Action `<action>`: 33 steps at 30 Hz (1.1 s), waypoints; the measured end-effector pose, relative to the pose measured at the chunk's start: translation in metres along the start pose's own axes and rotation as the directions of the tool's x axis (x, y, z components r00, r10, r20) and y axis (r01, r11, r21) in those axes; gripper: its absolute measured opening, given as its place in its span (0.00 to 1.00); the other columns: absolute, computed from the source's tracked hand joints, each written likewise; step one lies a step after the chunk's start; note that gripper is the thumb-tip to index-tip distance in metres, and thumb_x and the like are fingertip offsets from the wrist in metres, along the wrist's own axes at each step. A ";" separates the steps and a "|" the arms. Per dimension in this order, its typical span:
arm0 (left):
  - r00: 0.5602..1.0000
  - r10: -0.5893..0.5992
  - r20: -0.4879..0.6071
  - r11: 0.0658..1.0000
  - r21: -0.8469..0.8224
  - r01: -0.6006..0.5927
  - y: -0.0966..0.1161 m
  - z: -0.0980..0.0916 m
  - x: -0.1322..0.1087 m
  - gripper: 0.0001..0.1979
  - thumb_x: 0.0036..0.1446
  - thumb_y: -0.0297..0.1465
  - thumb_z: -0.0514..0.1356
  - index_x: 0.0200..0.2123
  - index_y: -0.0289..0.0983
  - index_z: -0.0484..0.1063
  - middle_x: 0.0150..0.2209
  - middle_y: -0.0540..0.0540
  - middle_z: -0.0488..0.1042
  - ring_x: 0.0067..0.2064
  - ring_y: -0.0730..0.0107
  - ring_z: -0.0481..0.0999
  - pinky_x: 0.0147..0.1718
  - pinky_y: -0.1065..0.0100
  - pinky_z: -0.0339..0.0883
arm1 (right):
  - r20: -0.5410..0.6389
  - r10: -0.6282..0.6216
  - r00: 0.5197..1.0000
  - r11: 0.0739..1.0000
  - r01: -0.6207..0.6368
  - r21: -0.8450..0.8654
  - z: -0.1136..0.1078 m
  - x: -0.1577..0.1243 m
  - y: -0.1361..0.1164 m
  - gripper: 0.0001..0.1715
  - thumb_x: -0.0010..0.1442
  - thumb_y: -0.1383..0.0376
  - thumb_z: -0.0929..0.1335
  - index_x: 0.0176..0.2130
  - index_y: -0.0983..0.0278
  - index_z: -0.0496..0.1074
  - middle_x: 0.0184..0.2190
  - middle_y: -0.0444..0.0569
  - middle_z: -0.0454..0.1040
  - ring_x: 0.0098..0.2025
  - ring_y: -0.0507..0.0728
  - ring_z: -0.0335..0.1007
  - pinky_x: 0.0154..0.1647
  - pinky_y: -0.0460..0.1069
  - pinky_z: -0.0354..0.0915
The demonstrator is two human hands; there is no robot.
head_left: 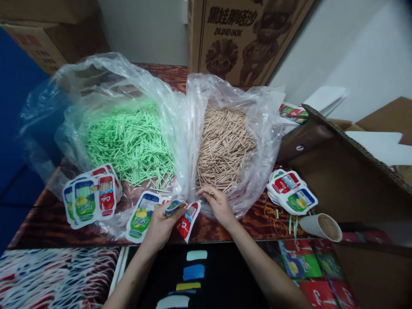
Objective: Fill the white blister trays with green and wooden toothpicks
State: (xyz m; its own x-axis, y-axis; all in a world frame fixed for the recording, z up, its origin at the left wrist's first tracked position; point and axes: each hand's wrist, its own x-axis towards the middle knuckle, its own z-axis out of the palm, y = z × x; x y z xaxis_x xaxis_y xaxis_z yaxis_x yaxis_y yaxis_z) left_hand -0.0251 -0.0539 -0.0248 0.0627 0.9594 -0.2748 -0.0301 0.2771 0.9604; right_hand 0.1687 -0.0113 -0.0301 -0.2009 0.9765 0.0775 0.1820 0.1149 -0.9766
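A clear bag (272, 116) of brown sticks (225, 148) lies at twelve o'clock from the right hand (221, 207). The left hand (161, 225), at its eight o'clock, pinches a curled packet (189, 219), the right a bunch (210, 192); gathering seems in hand, the next move calling for even ends.

A: Rear of table (257, 228): what is standing there?

B: A brown box (244, 43) is standing upright, showing "BLIND BOX" and two printed figures. The pale wall (367, 60) is rising behind.

A: Upper left?

B: A carton (54, 40) is bearing faded red print. Below it, a blue panel (19, 128) is filling the left edge.

A: Right side?

B: An open case (322, 159) is gaping towards us; white paper (326, 98) is showing behind its corrugated edge. A cup (317, 227) is sitting near the table's front, its mouth facing right. Yellow bands (274, 216) are lying to its left.
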 end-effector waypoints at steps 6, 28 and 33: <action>1.000 0.010 0.002 1.000 0.022 -0.010 -0.003 0.000 0.002 0.10 0.50 0.37 0.65 0.28 0.35 0.74 0.26 0.51 0.74 0.29 0.71 0.70 0.32 0.71 0.64 | 0.004 -0.018 1.000 1.000 0.018 -0.021 -0.004 0.001 -0.005 0.09 0.62 0.66 0.63 0.35 0.61 0.74 0.33 0.47 0.76 0.39 0.56 0.72 0.41 0.49 0.63; 0.996 0.094 0.002 0.995 0.044 -0.094 0.020 0.010 0.001 0.09 0.51 0.36 0.64 0.27 0.35 0.75 0.26 0.51 0.74 0.29 0.70 0.71 0.31 0.71 0.64 | 0.023 0.004 1.000 1.000 -0.005 0.023 -0.002 0.005 -0.018 0.09 0.61 0.60 0.66 0.35 0.61 0.74 0.33 0.47 0.77 0.39 0.57 0.72 0.44 0.51 0.65; 0.997 0.077 -0.005 0.997 0.026 -0.077 0.015 0.010 0.005 0.11 0.51 0.37 0.64 0.29 0.34 0.75 0.27 0.50 0.75 0.30 0.69 0.71 0.33 0.70 0.64 | 0.017 0.139 0.990 0.909 -0.134 0.395 -0.006 0.020 -0.042 0.07 0.58 0.59 0.69 0.34 0.60 0.72 0.32 0.46 0.77 0.37 0.56 0.74 0.43 0.52 0.68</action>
State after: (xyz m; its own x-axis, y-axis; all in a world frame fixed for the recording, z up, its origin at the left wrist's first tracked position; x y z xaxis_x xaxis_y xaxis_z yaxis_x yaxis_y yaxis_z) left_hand -0.0154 -0.0456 -0.0110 0.0555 0.9781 -0.2006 -0.0087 0.2013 0.9795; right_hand 0.1631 0.0046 0.0133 -0.1900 0.9798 -0.0624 -0.1881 -0.0987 -0.9772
